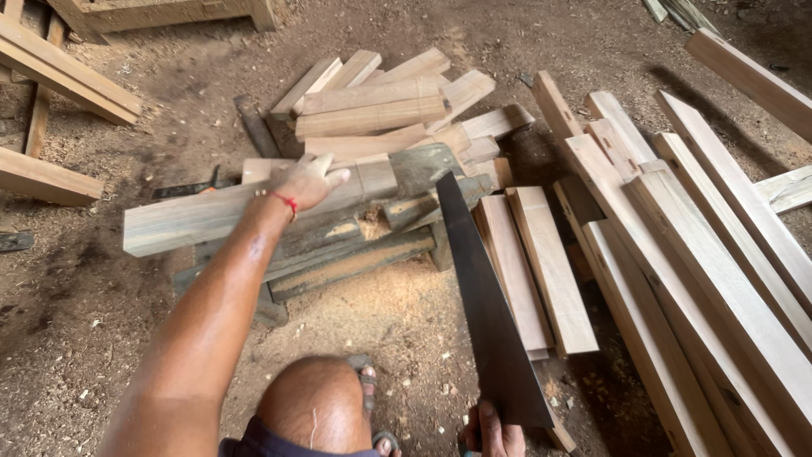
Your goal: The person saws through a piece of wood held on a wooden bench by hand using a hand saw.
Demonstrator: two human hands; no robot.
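Far left: we see pale planks [59, 72] lying on the dirt floor [76, 322], with a dark flat tool [15, 241] at the picture's edge.
Left hand: our left hand [306, 182] reaches forward at arm's length and rests palm down on the long plank [254, 207], fingers curled over its far edge, a red thread at the wrist.
Long plank: it lies crosswise on a low stack of dark, weathered timbers [338, 254], its near end sticking out to the left, well clear of the ground.
Sawdust: we spot a pale heap [397, 296] on the floor just in front of the stack.
Knee: our bare knee [315, 402] sits low in the centre, a sandalled foot beside it.
Short blocks: a loose pile of light offcuts [381, 106] lies behind the stack.
Saw: the dark blade [486, 313] slants from the bottom edge up to the stack, its tip near the plank's right end.
Right hand: our right hand [491, 433] is closed around the saw's handle at the bottom edge, partly cut off by the frame.
Right side: long pale boards [702, 279] lie side by side, two shorter ones [537, 271] just left of them.
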